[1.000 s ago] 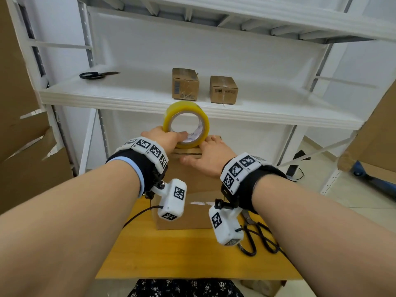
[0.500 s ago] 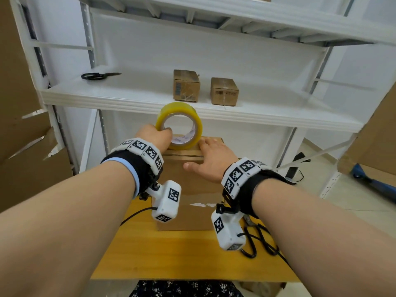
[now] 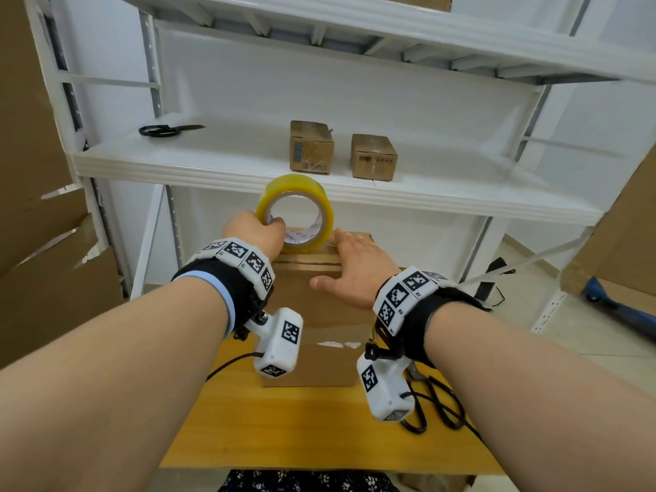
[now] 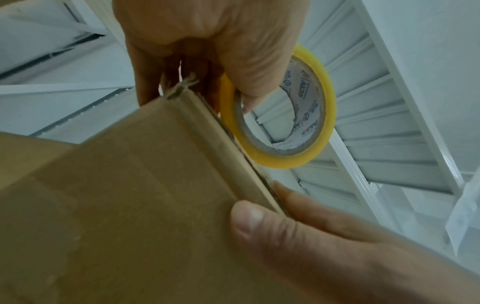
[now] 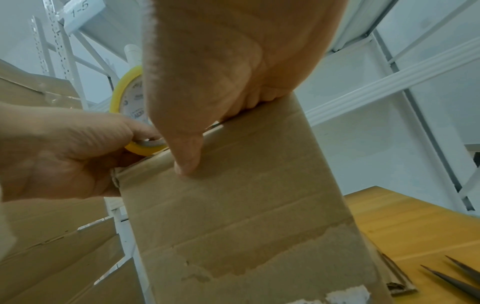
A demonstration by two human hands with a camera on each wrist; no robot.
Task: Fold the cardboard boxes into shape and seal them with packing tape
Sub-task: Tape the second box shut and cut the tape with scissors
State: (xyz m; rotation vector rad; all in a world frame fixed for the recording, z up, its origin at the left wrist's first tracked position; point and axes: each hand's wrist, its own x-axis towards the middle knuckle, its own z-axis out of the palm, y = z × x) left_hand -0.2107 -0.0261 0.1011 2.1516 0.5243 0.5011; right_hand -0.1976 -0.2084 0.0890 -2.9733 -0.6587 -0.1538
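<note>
A brown cardboard box (image 3: 312, 314) stands upright on the yellow wooden table (image 3: 319, 427). My left hand (image 3: 261, 230) grips a yellow roll of packing tape (image 3: 294, 213), thumb inside the core, and holds it on edge over the box's far top left. In the left wrist view the roll (image 4: 298, 115) stands just behind the box edge (image 4: 221, 144). My right hand (image 3: 349, 257) lies flat on the box top with straight fingers. Its thumb (image 5: 187, 156) presses the front face of the box (image 5: 246, 205).
Two small sealed boxes (image 3: 311, 146) (image 3: 373, 156) and black scissors (image 3: 167, 129) sit on the white shelf behind. Another pair of scissors (image 3: 436, 403) lies on the table right of the box. Flattened cardboard (image 3: 42, 243) leans at left and more cardboard (image 3: 624, 225) at right.
My left hand has shifted the tape roll slightly left and lower over the box top. The right hand has stayed pressed on the box, its thumb spread onto the front face.
</note>
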